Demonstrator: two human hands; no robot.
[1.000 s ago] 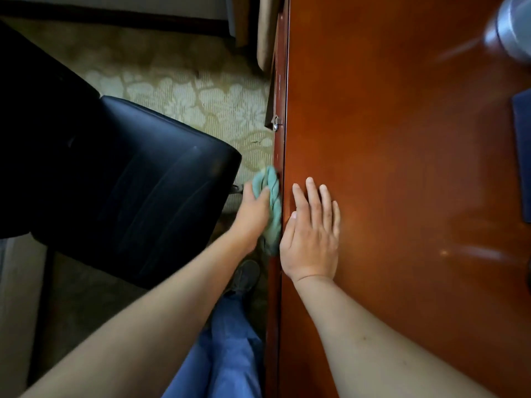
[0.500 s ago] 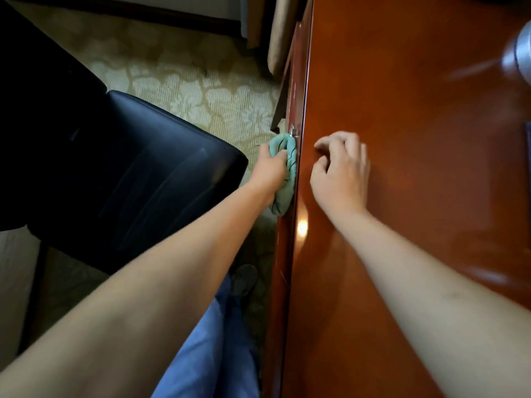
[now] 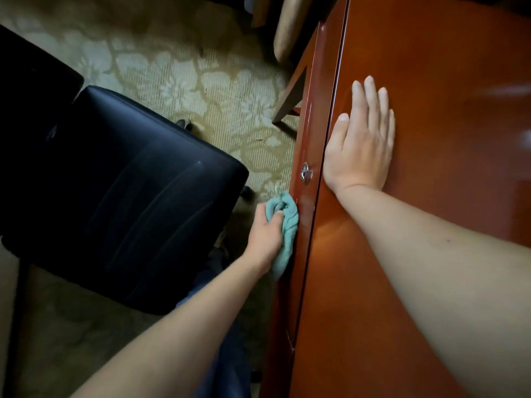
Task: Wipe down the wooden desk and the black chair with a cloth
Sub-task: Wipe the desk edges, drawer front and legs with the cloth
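Bunching the cloth [image 3: 283,225] against the counter [image 3: 431,81] front, the left grip [image 3: 265,237] scrubs while the right grip [image 3: 362,145], fingers flat beyond it, braces the body

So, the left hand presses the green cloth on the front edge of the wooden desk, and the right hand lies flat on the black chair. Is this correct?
Not quite. In the head view the right hand lies flat on top of the wooden desk, not on the black chair. The rest holds: the left hand presses the green cloth on the desk's front edge.
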